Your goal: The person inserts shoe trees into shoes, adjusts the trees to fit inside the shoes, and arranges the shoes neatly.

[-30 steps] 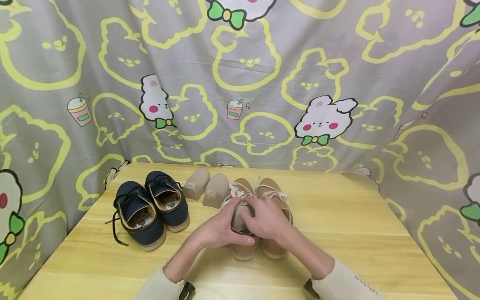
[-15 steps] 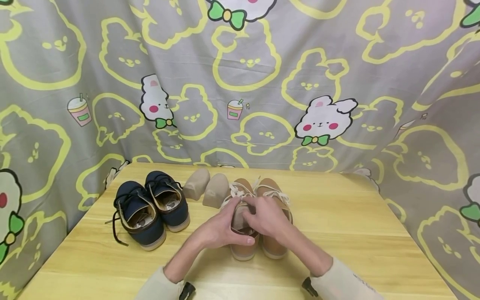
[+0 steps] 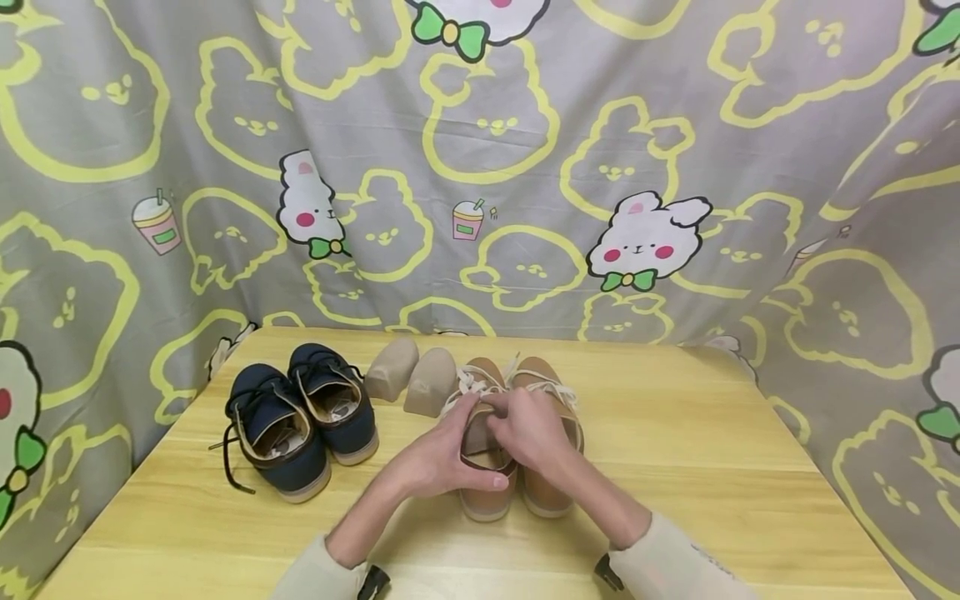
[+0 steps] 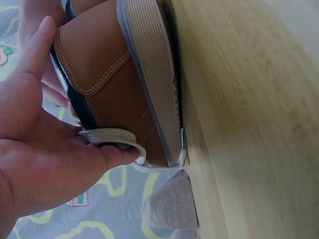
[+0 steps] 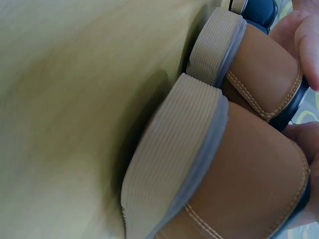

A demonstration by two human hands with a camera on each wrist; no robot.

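Two tan lace-up shoes stand side by side, toes pointing away. My left hand (image 3: 437, 460) holds the left tan shoe (image 3: 483, 502) around its opening, thumb along the heel rim and fingers by the white laces. Bent fingers of my right hand (image 3: 534, 431) are at the tongue of that same shoe, with the thumb reaching into the opening. A grey moulded shoe insert (image 3: 476, 433) shows dimly inside; the fingers partly hide it. The right tan shoe (image 3: 547, 498) sits under my right hand and wrist. In the left wrist view, the brown heel (image 4: 102, 47) stands flat on the table.
Two more grey inserts (image 3: 432, 382) lie just left of the tan shoes. Further left stands a pair of navy shoes (image 3: 303, 467) with dark laces. The wooden table (image 3: 690, 467) ends at a patterned grey curtain (image 3: 517, 275) behind and at both sides.
The grey insert has slid deeper toward the toe of the left tan shoe, so less of it shows. My right hand has shifted slightly; my left hand keeps its place.
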